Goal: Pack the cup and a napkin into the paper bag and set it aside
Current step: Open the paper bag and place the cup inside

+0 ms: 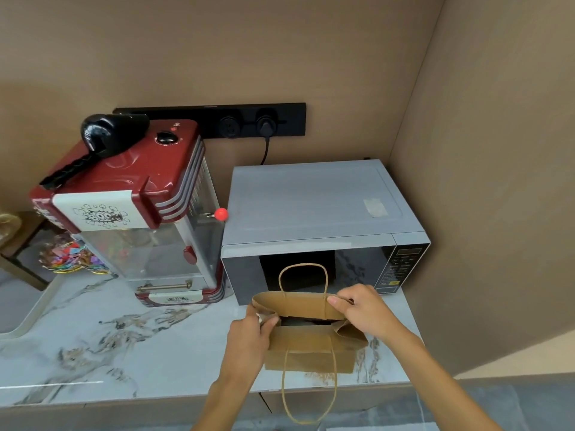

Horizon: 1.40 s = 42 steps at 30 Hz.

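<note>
**Both hands at the mouth of the bag**

Near the marble worktop's (93, 353) front edge stands a brown paper bag with twine handles (311, 349), before the grey microwave (311, 206). Left hand (249, 340) pinches a white napkin (260, 318) at its rim; right hand (361, 309) pinches the far rim.

Marble counter (130, 346) carries popcorn machine (149, 219), microwave (314, 225), paper bag (311, 346).
</note>
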### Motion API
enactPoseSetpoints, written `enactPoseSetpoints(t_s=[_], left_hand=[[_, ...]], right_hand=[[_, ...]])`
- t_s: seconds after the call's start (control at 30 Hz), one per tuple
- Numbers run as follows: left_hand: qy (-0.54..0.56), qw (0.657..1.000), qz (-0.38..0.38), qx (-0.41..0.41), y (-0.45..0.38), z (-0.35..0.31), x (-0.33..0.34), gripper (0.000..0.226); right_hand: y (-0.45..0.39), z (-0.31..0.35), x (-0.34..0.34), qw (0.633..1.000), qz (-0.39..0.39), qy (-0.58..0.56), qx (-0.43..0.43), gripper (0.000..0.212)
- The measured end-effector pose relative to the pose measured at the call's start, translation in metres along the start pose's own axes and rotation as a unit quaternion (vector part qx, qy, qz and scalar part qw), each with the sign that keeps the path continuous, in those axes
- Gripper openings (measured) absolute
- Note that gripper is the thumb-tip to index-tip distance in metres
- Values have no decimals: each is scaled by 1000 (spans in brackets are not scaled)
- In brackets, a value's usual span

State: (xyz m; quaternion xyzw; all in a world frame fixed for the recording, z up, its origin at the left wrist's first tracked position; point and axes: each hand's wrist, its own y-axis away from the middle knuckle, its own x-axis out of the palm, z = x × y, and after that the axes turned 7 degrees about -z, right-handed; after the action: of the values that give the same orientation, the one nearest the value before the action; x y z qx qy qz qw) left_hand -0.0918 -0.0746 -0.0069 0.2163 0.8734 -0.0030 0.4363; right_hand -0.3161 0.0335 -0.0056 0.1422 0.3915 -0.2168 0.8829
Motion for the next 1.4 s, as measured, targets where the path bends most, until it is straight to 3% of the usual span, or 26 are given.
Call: enactPoseSetpoints(t_s=[0.13,0.23,0.3,0.43,0.57,0.7,0.8,1.03,1.1,1.4], left_hand=[[-64,998,15,21,-4,-1,-1,31],[-96,995,22,36,-4,-2,-2,34],[-109,993,12,48,-4,-3,-3,32],[-118,991,-1,68,-1,-4,-4,27],[-135,989,-9,61,-1,-5,-8,25],[-150,985,-9,82,1,-6,-10,23],[-161,983,-4,85,2,-8,-9,24],[-148,985,11,92,2,-8,-8,24],[-132,987,23,91,2,-7,-8,25],[-122,989,43,77,4,-8,-13,20]], right_hand=[[3,7,0,999,-33,-1,4,51],[10,14,-3,996,-91,19,2,30],[18,22,-7,980,-163,102,-48,39],[36,51,-9,948,-169,238,-125,58],[47,63,-7,939,-122,272,-169,51],[49,66,-9,953,-65,240,-172,36],[46,73,-13,955,26,257,-149,47],[27,75,-5,954,138,256,-78,19],[20,78,-1,955,155,248,-57,24],[-11,90,34,883,269,383,47,31]])
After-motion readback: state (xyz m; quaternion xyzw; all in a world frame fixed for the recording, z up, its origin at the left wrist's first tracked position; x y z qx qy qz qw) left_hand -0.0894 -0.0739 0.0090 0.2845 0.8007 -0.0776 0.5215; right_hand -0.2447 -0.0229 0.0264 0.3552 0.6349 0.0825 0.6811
